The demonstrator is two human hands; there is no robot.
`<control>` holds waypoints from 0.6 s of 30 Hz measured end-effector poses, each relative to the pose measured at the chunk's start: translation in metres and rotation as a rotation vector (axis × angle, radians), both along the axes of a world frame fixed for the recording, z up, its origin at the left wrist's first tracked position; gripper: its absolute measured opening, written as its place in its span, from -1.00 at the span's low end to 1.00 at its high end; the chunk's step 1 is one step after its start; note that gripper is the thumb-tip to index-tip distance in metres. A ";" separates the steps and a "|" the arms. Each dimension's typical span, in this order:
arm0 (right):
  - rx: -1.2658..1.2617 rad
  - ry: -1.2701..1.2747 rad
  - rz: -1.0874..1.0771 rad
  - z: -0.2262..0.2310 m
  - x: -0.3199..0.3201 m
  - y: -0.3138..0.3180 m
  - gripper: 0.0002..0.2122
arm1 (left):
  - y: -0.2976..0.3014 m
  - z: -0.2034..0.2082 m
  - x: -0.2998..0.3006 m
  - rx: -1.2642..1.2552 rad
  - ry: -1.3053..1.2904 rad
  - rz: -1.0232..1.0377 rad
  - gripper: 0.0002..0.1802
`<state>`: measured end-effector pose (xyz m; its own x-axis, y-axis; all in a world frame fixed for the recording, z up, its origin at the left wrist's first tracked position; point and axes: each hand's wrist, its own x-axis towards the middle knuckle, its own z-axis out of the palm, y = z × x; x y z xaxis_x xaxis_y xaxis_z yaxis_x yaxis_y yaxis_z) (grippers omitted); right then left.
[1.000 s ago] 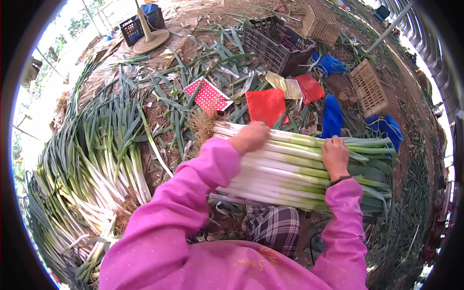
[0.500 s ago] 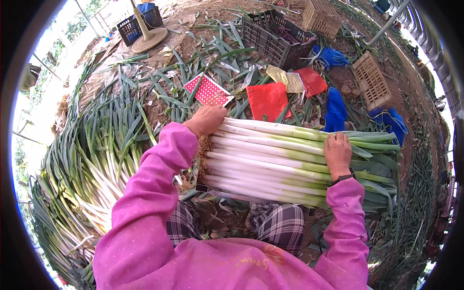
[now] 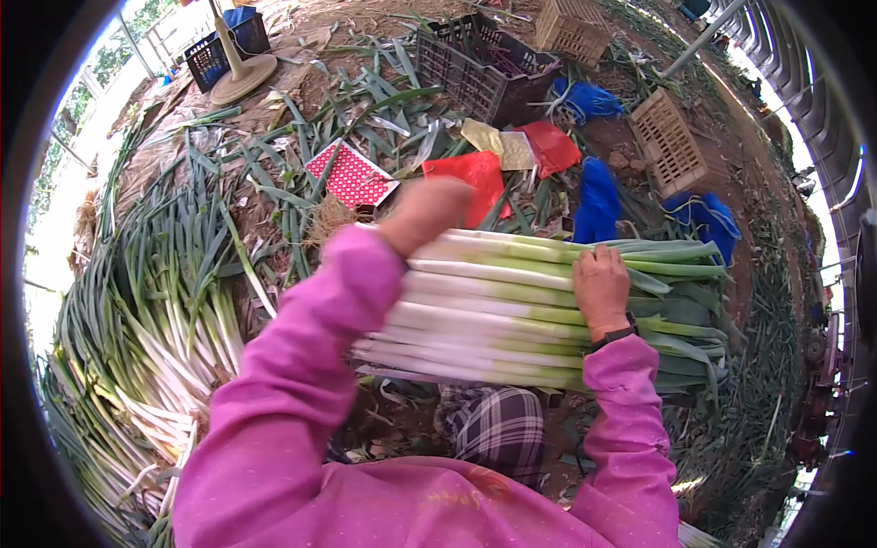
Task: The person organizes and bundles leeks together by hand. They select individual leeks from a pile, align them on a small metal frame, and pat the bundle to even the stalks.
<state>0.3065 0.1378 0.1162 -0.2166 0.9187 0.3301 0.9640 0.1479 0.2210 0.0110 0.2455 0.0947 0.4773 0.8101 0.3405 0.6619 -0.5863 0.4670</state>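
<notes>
A broad row of leeks (image 3: 493, 315) lies side by side in front of me, with white stalks to the left and dark green leaves (image 3: 676, 333) to the right. My right hand (image 3: 603, 288), a dark band on its wrist, presses on the green part, fingers curled over the far stalks. Smeared by motion, my left hand (image 3: 437, 215) is above the far edge of the white stalks; its fingers cannot be made out. My left forearm covers part of the root ends. On the left rests a big heap of loose leeks (image 3: 174, 338).
Beyond the row lie red sheets (image 3: 470, 178), a patterned red-and-white sheet (image 3: 352, 173) and blue netting (image 3: 596, 201). Farther back stand a black crate (image 3: 484, 68), tan crates (image 3: 667, 142) and a round-based stand (image 3: 242, 80). Cut leaves litter the soil.
My left hand has moved right from the root ends and now hovers over the white stalks. My right hand stays on the leeks. The whole view has shifted slightly.
</notes>
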 end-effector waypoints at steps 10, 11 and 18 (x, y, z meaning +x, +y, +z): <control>-0.070 0.036 -0.021 0.012 -0.004 -0.006 -0.85 | -0.002 0.003 0.139 -0.209 0.471 -0.198 -0.49; -0.110 0.069 -0.008 0.014 -0.005 -0.005 -0.83 | -0.003 -0.004 0.139 -0.145 0.456 -0.184 -0.50; -0.502 0.058 -0.099 0.023 -0.002 0.045 -0.73 | 0.004 -0.001 0.104 -0.331 0.310 -0.121 -0.69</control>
